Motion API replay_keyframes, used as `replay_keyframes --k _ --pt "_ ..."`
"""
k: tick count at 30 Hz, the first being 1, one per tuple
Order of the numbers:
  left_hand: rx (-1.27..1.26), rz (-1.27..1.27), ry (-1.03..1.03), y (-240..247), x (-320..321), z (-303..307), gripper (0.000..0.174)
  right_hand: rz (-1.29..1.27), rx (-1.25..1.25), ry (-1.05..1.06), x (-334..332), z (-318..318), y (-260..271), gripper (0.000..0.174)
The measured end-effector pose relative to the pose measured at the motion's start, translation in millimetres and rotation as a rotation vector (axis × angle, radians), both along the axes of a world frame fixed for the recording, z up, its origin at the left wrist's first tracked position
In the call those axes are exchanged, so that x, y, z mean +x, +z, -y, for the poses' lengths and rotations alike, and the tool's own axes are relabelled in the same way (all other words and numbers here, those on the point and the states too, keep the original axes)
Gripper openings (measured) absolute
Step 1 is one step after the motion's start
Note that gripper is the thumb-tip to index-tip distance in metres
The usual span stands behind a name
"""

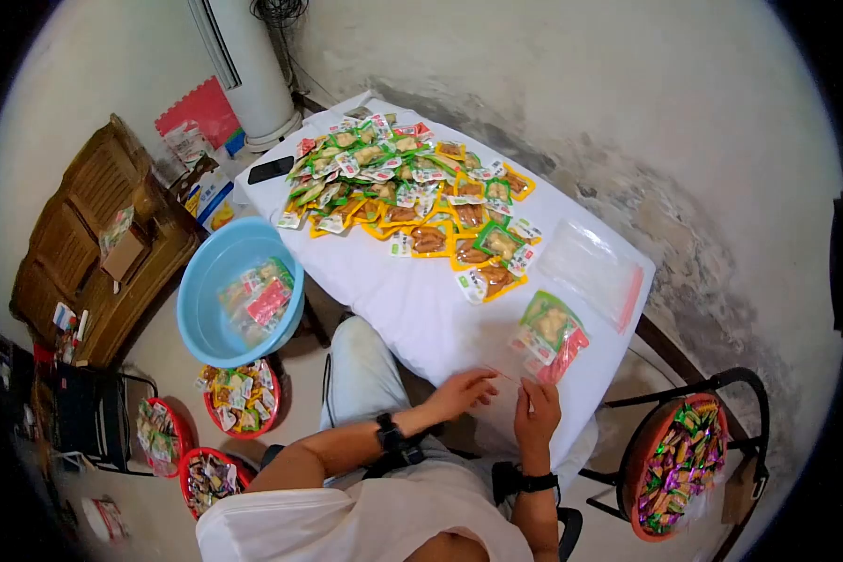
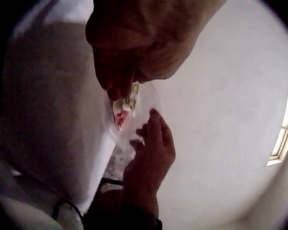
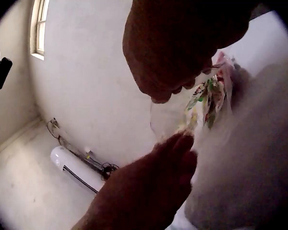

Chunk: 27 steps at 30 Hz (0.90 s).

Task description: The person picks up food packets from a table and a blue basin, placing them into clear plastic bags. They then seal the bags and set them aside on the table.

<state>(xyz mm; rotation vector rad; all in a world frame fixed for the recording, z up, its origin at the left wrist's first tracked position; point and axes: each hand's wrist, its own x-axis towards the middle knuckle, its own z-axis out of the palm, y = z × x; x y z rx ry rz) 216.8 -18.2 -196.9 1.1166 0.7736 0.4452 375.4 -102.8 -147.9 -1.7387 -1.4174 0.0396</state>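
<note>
Clear bag: lies on the surface directly beyond both hands, its red-trimmed edge toward them.
Long axis: runs from that edge away to the packets inside, angled slightly rightward; the right hand is nearer the packets. Each grip is clamped by thumb and fingers on the bag's edge, the left hand at its left end. Material: thin, glossy, wrinkled film over green and red pouches; white cloth beneath. Flat clear bags sit beyond the bag; a heap of shiny, lumpy, rectangular pouches lies beyond it, leftward.
</note>
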Motion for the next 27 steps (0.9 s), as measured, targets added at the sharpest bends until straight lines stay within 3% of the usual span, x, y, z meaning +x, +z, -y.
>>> replay_keyframes --k 1,3,6,9,11,13,14,16,21,27 --pt "0.065 -0.033 -0.053 -7 -15 -5 0.036 0.013 -0.009 -0.003 0 0 0 0.015" --pt "0.112 0.097 0.134 -26 -41 -20 0.031 0.001 0.008 0.004 0 1 -4 0.015" --pt "0.214 -0.045 0.313 -1 -68 -55 0.029 0.012 0.010 0.011 -1 1 -2 0.015" --pt "0.483 -0.193 0.485 -9 -82 -101 0.027 0.015 -0.018 0.024 -1 2 -3 0.015" --pt "0.486 -0.177 0.573 -17 -88 -130 0.026 -0.004 -0.030 0.036 -1 1 -3 0.016" --pt "0.790 -0.485 0.621 -12 -97 -155 0.029 0.013 -0.013 0.044 -2 -1 -2 0.016" --pt "0.786 -0.487 0.626 -9 -98 -165 0.029 0.013 -0.015 0.050 -2 -2 -3 0.016" --pt "1.089 -0.674 0.680 -2 -101 -182 0.033 -0.011 -0.004 0.043 -2 -3 -7 0.016" --pt "1.105 -0.753 0.641 16 -96 -207 0.035 -0.011 -0.036 0.007 -4 -3 -7 0.015" --pt "1.352 -0.890 0.494 4 -88 -240 0.038 -0.011 -0.009 0.042 -3 -5 -5 0.015"
